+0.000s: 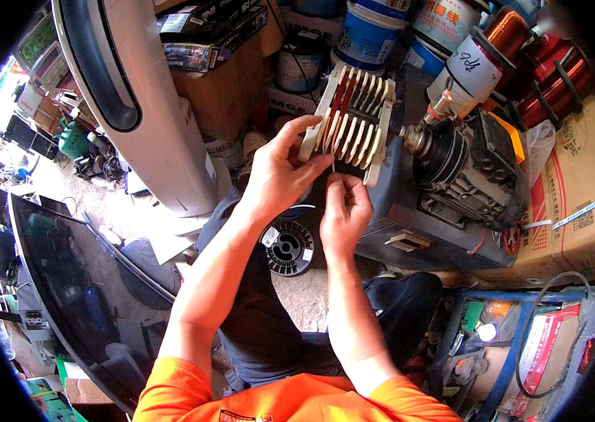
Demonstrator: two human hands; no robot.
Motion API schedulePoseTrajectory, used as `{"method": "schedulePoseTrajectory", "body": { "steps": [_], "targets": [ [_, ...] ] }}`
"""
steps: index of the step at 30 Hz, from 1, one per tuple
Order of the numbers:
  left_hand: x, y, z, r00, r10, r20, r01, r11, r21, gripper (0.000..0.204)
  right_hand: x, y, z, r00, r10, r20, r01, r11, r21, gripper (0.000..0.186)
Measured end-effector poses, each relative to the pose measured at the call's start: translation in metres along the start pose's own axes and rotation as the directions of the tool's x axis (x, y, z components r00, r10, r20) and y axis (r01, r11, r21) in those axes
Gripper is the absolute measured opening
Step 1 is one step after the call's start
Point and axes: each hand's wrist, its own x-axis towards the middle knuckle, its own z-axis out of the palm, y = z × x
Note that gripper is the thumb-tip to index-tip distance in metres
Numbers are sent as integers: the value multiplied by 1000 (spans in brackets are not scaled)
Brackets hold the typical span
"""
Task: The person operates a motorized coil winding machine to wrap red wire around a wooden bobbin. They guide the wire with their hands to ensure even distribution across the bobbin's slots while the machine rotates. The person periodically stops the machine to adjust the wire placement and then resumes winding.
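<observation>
In front of me a coil-winding form, with cream slotted end bars and a row of pale ribs, stands tilted beside the motor. Reddish-brown copper wire lies in some of its slots at the upper left. My left hand is closed on the form's left bar, index finger along it and thumb at the lower edge of the slots. Just below the form, my right hand pinches a thin pale strand, its fingertips close to the left thumb. The far ends of the strand are hidden.
Right of the form, a dark motor with a shaft sits on a grey cabinet. Copper wire spools and blue-and-white buckets stand behind. A black reel lies on the floor between my legs. A tall white appliance stands left.
</observation>
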Motion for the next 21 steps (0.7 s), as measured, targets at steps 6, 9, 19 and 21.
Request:
{"method": "schedulePoseTrajectory", "body": {
  "steps": [6,9,19,21],
  "targets": [
    [10,18,1,988,134,-73,-127,988,90,47,7,0,2,998,-41,-51,41,999,13,13],
    [24,37,-3,974,216,-69,-196,955,222,44,7,12,0,995,56,-85,-52,997,50,14],
    [75,55,-19,972,233,17,-231,947,225,37,-9,44,5,947,318,-48,-302,931,205,14],
    [85,47,-27,967,248,48,-253,956,150,37,-8,50,5,942,329,-58,-315,932,179,14]
  ]
}}
